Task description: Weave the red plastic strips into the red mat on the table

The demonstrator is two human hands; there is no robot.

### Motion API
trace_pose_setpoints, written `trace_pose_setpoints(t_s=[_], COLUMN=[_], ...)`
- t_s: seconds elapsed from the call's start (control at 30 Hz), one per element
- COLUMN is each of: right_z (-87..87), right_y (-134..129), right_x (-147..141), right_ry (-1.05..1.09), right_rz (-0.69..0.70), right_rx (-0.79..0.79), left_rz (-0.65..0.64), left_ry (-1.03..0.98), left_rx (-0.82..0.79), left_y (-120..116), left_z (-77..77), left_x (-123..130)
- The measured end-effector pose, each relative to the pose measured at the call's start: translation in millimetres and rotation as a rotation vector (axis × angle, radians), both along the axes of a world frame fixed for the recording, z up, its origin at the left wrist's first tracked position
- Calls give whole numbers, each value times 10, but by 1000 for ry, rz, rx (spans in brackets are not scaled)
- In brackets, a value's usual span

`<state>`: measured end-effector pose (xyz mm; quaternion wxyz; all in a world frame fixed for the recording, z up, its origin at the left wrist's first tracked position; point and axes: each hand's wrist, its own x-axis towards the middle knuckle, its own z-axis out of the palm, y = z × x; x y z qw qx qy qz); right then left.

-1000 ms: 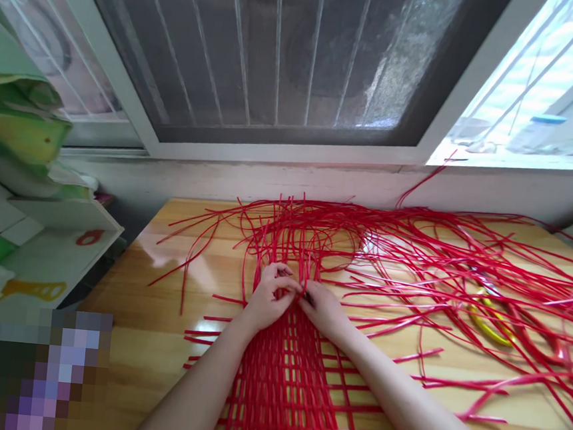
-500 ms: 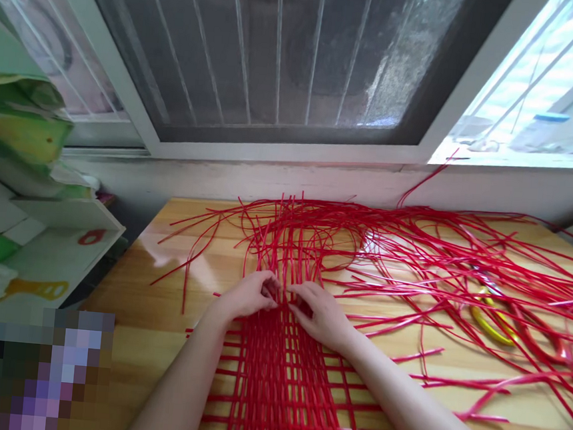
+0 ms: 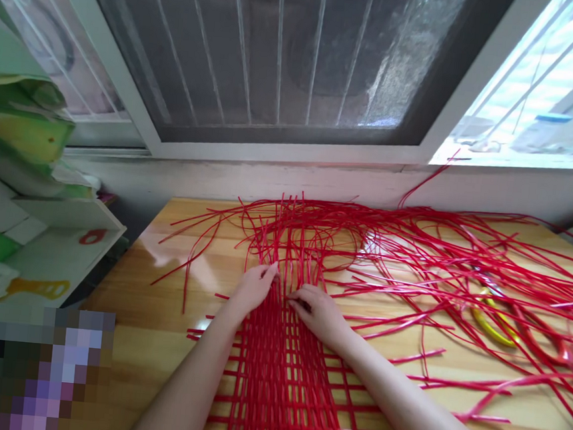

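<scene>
A panel of woven red strips [image 3: 277, 375] runs up the middle of the wooden table, dense at its centre and looser along both sides. At its far end my left hand [image 3: 255, 287] is closed, thumb and fingers pinched around red strips on the left. Just right of it, my right hand [image 3: 317, 311] lies over the weave with its fingertips pressed together on a red strip. Beyond both hands the lengthwise strips [image 3: 288, 248] fan out unwoven. Which single strip each hand grips is partly hidden by the fingers.
Loose red strips [image 3: 444, 249] pile along the table's back and right side. Pliers with yellow and red handles [image 3: 495, 323] lie among them. A window [image 3: 281, 160] and wall stand behind the table [image 3: 129, 295]. At left is a white shelf [image 3: 70, 249].
My left hand has moved slightly up and away, toward the far ends of the strips. My right hand has stayed almost in place, its fingers closing a little.
</scene>
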<state>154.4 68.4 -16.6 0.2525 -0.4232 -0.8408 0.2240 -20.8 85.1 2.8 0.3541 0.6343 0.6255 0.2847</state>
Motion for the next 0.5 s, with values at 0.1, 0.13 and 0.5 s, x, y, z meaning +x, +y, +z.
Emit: trace_pose_setpoints(t_s=[0.1,0.13,0.5], right_z=[-13,-15,55], right_y=[9,12,14], right_x=[2,3,22], right_ry=[24,36,54], right_rz=[-10,-9,28], right_rx=[-23,-29,-58], left_rz=[85,107,51], left_ry=[-21,-64,-152], left_rx=[41,31,-15], left_y=[13,19,88], left_z=[-45,-39,-139], left_x=[47,53,23])
